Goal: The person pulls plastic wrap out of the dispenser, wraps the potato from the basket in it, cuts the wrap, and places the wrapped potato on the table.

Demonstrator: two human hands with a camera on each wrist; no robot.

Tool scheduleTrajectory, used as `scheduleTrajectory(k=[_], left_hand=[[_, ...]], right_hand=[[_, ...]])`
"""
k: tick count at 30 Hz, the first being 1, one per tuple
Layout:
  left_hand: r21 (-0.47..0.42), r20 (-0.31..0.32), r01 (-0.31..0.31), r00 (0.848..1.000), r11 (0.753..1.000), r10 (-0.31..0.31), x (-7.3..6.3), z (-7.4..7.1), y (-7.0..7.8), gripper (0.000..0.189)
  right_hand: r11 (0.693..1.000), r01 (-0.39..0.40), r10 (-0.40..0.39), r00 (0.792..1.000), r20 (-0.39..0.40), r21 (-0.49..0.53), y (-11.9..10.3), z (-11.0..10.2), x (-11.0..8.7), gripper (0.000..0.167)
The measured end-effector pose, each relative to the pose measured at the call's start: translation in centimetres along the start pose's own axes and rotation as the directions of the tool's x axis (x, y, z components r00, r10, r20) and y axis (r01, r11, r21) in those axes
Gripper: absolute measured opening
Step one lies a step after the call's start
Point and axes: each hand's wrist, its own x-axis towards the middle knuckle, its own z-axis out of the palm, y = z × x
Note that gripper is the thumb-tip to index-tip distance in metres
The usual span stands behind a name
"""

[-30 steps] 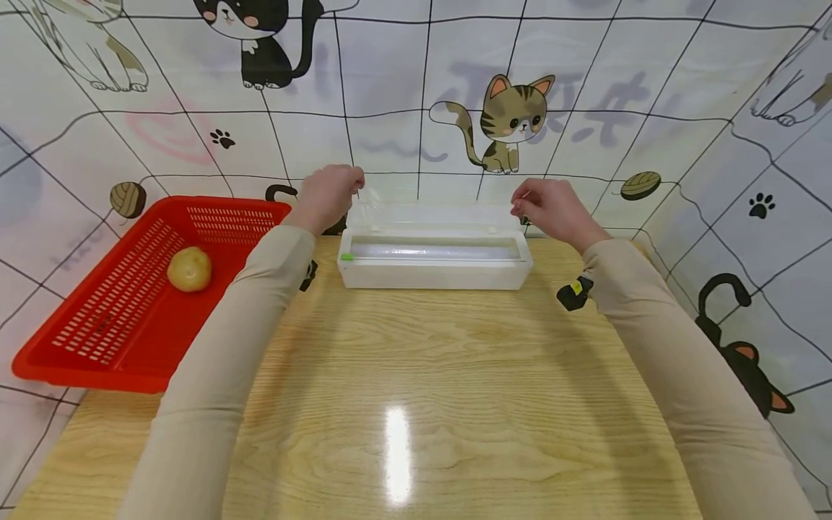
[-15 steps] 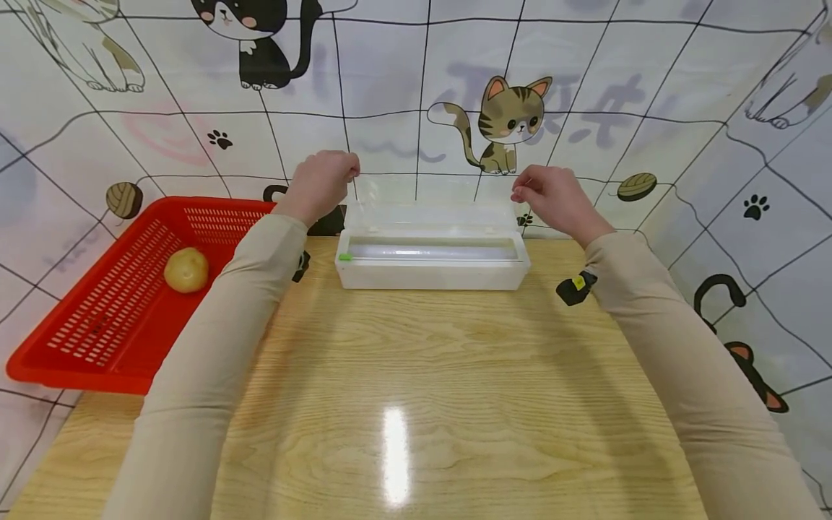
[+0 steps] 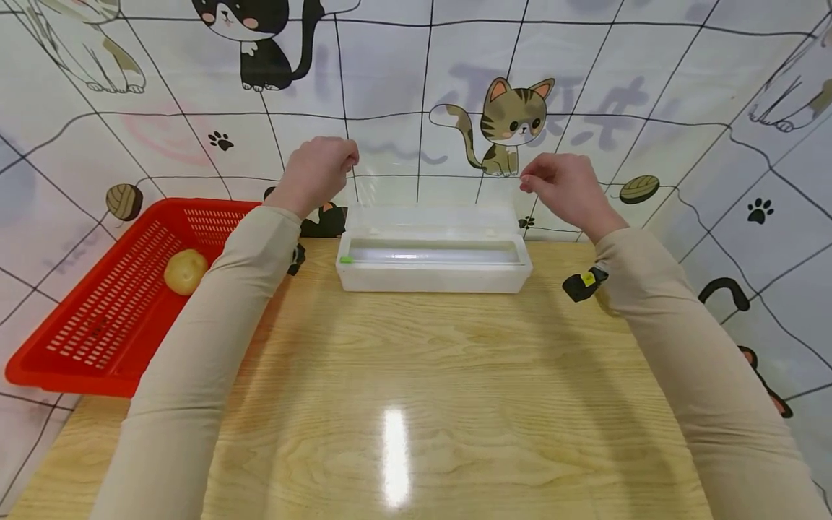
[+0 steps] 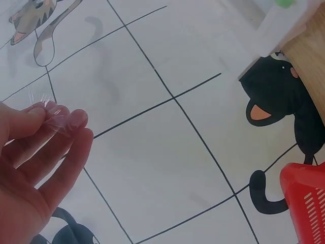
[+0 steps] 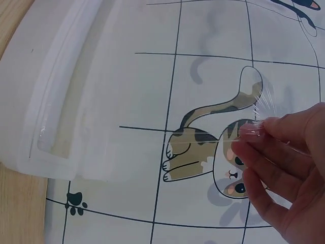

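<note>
"At the far edge of the counter (image 3: 416, 361), what are you getting on your feed?"

"I have a white box (image 3: 434, 278) set lengthwise along that edge, near its middle. Its lid (image 3: 434, 218) stands raised at the back, and I can see a pale roll (image 3: 434, 252) in the opening. A green tab (image 3: 347, 259) sits at the front left corner."

"And the hands?"

"Both are up over the far edge, well apart, near opposite ends of the box. I see the left hand (image 3: 318, 170) with thumb and fingers pinched on clear film (image 4: 57, 121); the right hand (image 3: 567, 186) pinches film as well."

"Where does the film run?"

"Between the hands, above the box, with creases fanning from each pinch. It's so transparent that I can't trace where it ends below."

"Anything at the left?"

"I see a red basket (image 3: 97, 381) lying across the counter's left edge, a yellow potato (image 3: 185, 272) inside. The left sleeve (image 3: 188, 375) hides part of its right side."

"Behind all that?"

"A pale wall covering (image 3: 383, 72) printed with cats and black lines."
</note>
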Motion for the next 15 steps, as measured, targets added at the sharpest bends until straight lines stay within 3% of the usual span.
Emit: scheduleTrajectory(k=[6,11,15], left_hand=[[0.006,-0.042,-0.010,0.999,1.000,0.010,0.0,-0.4,0.4,0.021],[0.021,-0.104,-0.005,0.995,1.000,0.007,-0.3,-0.8,0.7,0.022],[0.014,-0.135,0.004,0.991,1.000,-0.002,-0.6,-1.0,0.8,0.021]], right_hand=[[0.994,0.049,-0.052,0.998,-0.027,-0.098,-0.6,-0.9,-0.5,0.019],[0.958,0.094,-0.112,0.992,-0.053,-0.269,-1.7,-1.6,-0.8,0.017],[0.935,0.093,-0.125,0.989,-0.073,-0.342,-2.2,-1.8,-0.7,0.016]])
